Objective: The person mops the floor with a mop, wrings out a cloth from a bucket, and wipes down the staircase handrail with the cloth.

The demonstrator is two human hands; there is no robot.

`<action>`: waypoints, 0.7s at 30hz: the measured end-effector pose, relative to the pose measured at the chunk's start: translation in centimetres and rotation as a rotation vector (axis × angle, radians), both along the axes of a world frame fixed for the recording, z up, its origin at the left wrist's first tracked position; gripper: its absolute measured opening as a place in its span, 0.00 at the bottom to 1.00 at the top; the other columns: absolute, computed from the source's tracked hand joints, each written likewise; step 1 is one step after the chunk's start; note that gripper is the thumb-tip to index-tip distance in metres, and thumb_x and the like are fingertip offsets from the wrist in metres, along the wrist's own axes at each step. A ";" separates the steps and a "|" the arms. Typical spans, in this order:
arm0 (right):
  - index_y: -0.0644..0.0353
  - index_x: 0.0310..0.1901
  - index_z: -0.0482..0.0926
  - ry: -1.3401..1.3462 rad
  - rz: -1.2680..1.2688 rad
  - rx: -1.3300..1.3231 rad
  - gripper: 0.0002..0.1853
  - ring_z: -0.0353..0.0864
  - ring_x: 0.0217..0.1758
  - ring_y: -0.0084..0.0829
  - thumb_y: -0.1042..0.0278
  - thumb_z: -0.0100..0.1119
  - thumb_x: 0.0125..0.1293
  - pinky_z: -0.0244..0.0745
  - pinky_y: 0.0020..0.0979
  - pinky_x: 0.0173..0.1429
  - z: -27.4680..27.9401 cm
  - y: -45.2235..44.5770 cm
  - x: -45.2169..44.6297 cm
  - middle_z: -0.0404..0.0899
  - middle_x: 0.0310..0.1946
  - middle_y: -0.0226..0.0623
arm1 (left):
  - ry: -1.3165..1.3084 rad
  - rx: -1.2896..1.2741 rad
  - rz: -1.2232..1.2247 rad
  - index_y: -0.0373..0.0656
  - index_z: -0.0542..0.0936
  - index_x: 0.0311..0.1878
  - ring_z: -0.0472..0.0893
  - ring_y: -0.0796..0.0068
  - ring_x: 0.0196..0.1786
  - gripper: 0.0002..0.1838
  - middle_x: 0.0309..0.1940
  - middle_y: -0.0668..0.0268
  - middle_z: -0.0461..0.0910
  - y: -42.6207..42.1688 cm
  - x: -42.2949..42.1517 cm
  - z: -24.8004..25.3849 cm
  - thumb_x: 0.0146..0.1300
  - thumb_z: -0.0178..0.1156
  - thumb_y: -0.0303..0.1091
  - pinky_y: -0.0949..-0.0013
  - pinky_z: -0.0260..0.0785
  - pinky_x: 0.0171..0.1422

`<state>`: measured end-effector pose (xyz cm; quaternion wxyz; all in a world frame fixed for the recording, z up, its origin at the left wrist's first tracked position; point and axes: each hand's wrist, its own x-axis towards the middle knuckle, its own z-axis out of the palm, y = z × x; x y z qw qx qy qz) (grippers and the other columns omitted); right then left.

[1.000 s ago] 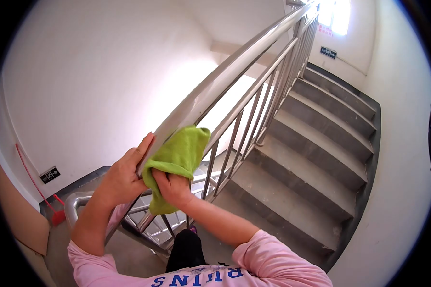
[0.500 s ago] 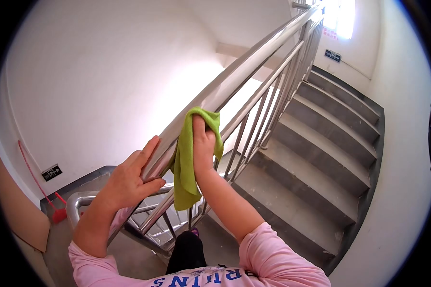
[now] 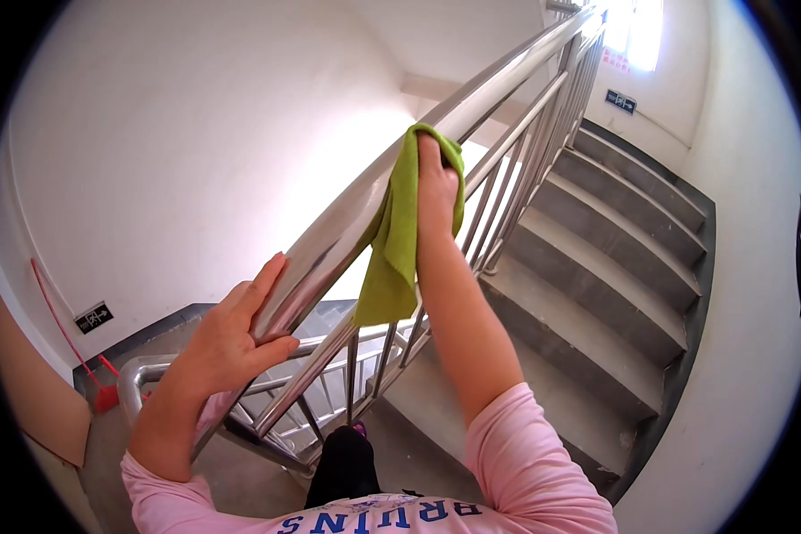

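Note:
A shiny metal handrail slopes up from the lower left to the far upper right. My right hand grips a green cloth against the side of the rail, partway up, with the cloth's loose end hanging below. The fingertips are partly hidden in its folds. Lower down, my left hand rests over the rail, its fingers stretched out and the thumb apart on the near side. Nothing but the rail is under it.
Concrete stairs climb on the right beside a white wall. Metal balusters stand under the rail. A curved lower rail end is at left, near a red broom. My dark-clad leg shows below.
My right hand has slid the green cloth up along the handrail, away from me, and the right arm is more stretched out. My left hand has stayed almost in place.

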<state>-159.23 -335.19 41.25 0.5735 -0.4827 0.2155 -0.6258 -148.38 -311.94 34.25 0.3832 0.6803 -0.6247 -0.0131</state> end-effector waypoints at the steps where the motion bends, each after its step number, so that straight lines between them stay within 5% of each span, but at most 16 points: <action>1: 0.66 0.31 0.78 0.012 -0.001 -0.002 0.18 0.76 0.28 0.26 0.55 0.59 0.59 0.71 0.28 0.34 0.6 -0.5 -0.2 0.77 0.26 0.35 | 0.019 0.009 -0.001 0.48 0.57 0.72 0.77 0.55 0.44 0.46 0.43 0.51 0.74 0.0 -0.1 0.2 0.49 0.66 0.38 0.63 0.69 0.51; 6: 0.67 0.34 0.79 0.067 -0.018 -0.039 0.22 0.78 0.28 0.28 0.50 0.59 0.57 0.72 0.30 0.33 2.5 -3.6 -0.8 0.79 0.27 0.37 | 0.099 0.095 -0.002 0.43 0.55 0.72 0.74 0.58 0.56 0.48 0.57 0.49 0.71 0.0 -0.3 0.6 0.46 0.66 0.32 0.66 0.62 0.62; 9: 0.68 0.36 0.80 0.062 -0.052 -0.096 0.26 0.79 0.28 0.30 0.47 0.60 0.54 0.73 0.31 0.34 3.1 -5.9 -0.6 0.80 0.28 0.39 | -0.009 -0.037 -0.016 0.48 0.57 0.72 0.77 0.55 0.46 0.47 0.48 0.50 0.74 -0.3 0.3 -0.5 0.47 0.66 0.35 0.64 0.68 0.52; 11: 0.69 0.38 0.79 0.094 -0.122 -0.125 0.27 0.79 0.29 0.32 0.46 0.61 0.53 0.74 0.32 0.35 3.8 -6.2 -0.9 0.80 0.29 0.40 | -0.014 -0.035 -0.011 0.45 0.57 0.72 0.76 0.55 0.54 0.47 0.55 0.49 0.73 -0.4 0.4 -0.6 0.45 0.66 0.33 0.66 0.65 0.59; 14: 0.76 0.40 0.76 0.129 -0.081 -0.165 0.22 0.78 0.33 0.34 0.59 0.59 0.55 0.73 0.34 0.37 4.7 -6.1 -1.7 0.78 0.33 0.46 | 0.054 -0.052 -0.018 0.41 0.56 0.72 0.71 0.59 0.62 0.47 0.61 0.50 0.69 -0.8 0.3 -1.0 0.45 0.65 0.30 0.68 0.59 0.66; 15: 0.77 0.40 0.75 0.056 -0.082 -0.242 0.24 0.78 0.40 0.40 0.57 0.58 0.56 0.72 0.40 0.47 4.5 -7.5 -1.0 0.77 0.38 0.52 | 0.116 -0.042 -0.028 0.41 0.55 0.72 0.70 0.61 0.63 0.48 0.62 0.49 0.69 -0.9 0.1 -0.9 0.44 0.64 0.29 0.68 0.58 0.66; 17: 0.62 0.52 0.75 0.360 -0.148 -0.272 0.31 0.79 0.43 0.40 0.39 0.55 0.61 0.74 0.40 0.55 4.3 -9.9 -0.6 0.76 0.44 0.49 | 0.153 -0.006 -0.030 0.38 0.53 0.72 0.66 0.64 0.66 0.50 0.64 0.50 0.66 -1.0 0.0 -0.8 0.42 0.62 0.30 0.70 0.52 0.70; 19: 0.68 0.45 0.76 0.313 -0.267 -0.425 0.28 0.78 0.45 0.42 0.45 0.54 0.61 0.71 0.39 0.53 4.0 -6.8 -1.5 0.78 0.39 0.50 | 0.144 0.006 -0.003 0.37 0.53 0.72 0.66 0.63 0.66 0.50 0.64 0.50 0.65 -1.1 -0.1 -0.9 0.42 0.63 0.32 0.69 0.51 0.70; 21: 0.74 0.42 0.76 0.409 -0.723 -0.652 0.25 0.75 0.48 0.49 0.55 0.56 0.56 0.64 0.46 0.59 3.3 -10.4 1.2 0.77 0.42 0.57 | 0.109 -0.001 0.005 0.35 0.53 0.72 0.66 0.62 0.66 0.50 0.64 0.49 0.66 -0.9 -0.1 -0.8 0.42 0.63 0.32 0.68 0.52 0.70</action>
